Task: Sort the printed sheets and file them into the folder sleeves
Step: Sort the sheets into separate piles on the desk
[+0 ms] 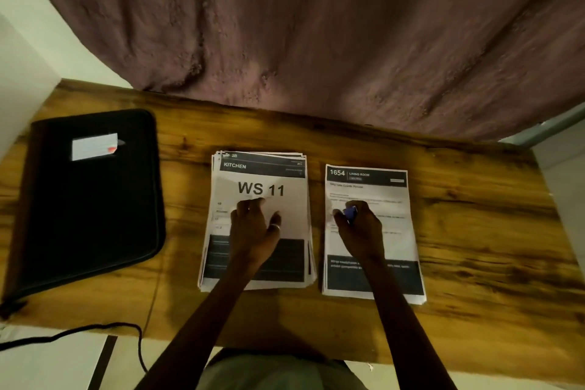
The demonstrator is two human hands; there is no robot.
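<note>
The printed sheets lay in two stacks side by side on the wooden counter (474,231): the left stack (262,188), headed KITCHEN and WS 11, and just beside it the right stack (389,199), headed LIVING ROOM. The left hand (253,228) rested on the left stack with its fingers (245,207) loosely bent on the top sheet and gripping nothing that could be seen. The right hand (361,228) sat on the right stack, its fingers curled round a small blue object (350,211) too blurred to name.

The left stack was fanned unevenly at its edges, so a sideways drag of the top sheet would probably carry others with it and muddle the sort. With the right hand occupied, lifting a single sheet cleanly looked awkward. The black folder (91,199), with a white label card (94,146) on its cover, lay closed and well apart to the left, so no sleeve was ready to take a sheet.

The counter was dark-grained wood under dim light. A mauve curtain (316,25) hung behind it, a pale wall (25,41) stood to the left, and a black cable (95,328) trailed below the near edge.
</note>
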